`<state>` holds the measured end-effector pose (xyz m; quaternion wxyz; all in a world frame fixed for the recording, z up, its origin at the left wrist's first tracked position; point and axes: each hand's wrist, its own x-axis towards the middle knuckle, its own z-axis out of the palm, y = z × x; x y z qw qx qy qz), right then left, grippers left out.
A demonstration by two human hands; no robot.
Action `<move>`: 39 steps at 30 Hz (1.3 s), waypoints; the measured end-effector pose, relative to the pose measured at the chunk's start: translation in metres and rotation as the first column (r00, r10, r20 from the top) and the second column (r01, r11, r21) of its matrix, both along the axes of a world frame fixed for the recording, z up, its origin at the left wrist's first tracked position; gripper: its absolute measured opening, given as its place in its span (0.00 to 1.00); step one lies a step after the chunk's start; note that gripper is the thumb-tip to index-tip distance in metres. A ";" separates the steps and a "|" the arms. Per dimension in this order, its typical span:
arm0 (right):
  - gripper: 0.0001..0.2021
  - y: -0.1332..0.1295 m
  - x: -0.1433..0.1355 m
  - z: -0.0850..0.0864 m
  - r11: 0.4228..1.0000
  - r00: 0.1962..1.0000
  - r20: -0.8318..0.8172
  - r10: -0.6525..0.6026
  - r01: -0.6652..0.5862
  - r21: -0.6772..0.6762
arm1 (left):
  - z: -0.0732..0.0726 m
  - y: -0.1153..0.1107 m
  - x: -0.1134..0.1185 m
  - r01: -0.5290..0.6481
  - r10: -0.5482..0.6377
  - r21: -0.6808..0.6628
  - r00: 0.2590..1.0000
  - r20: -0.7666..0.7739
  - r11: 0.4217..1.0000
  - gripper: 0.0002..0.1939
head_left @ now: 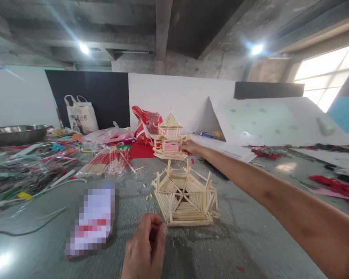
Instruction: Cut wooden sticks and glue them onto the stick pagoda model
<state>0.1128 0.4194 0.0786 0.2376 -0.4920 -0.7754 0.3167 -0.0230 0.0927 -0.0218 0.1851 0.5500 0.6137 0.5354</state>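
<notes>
A hexagonal wooden stick frame (189,193) with upright posts and spokes meeting at its centre lies on the grey table. Close to its near left corner is my left hand (147,246), fingers curled and thumb near the fingertips; whatever they may pinch is too small to make out. My right hand (189,147) is stretched far forward, fingers closed at the right side of a small pagoda model (170,133) of pale sticks with a pointed roof. Its fingertips are too small to show whether they hold a part of it.
Bundled red-tipped sticks (99,161) and a red bag (147,124) are behind on the left. A blurred packet (94,221) lies left of my left hand. A metal basin (17,134) and a white tote bag (82,116) stand further back. White boards (227,147) lie at right.
</notes>
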 end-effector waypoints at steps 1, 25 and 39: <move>0.12 -0.001 -0.001 -0.002 1.000 1.000 0.013 0.000 0.000 0.006 | 0.000 0.000 0.000 -0.005 0.005 -0.005 1.000 -0.012 1.000 0.08; 0.14 -0.007 0.001 -0.010 0.996 0.992 0.126 0.024 -0.034 0.078 | -0.004 0.000 -0.002 -0.005 0.002 -0.049 0.999 -0.053 0.999 0.11; 0.11 -0.016 0.005 -0.043 0.998 0.996 0.077 -0.039 0.035 0.059 | -0.001 0.000 -0.001 -0.026 0.026 0.003 0.999 -0.046 1.000 0.11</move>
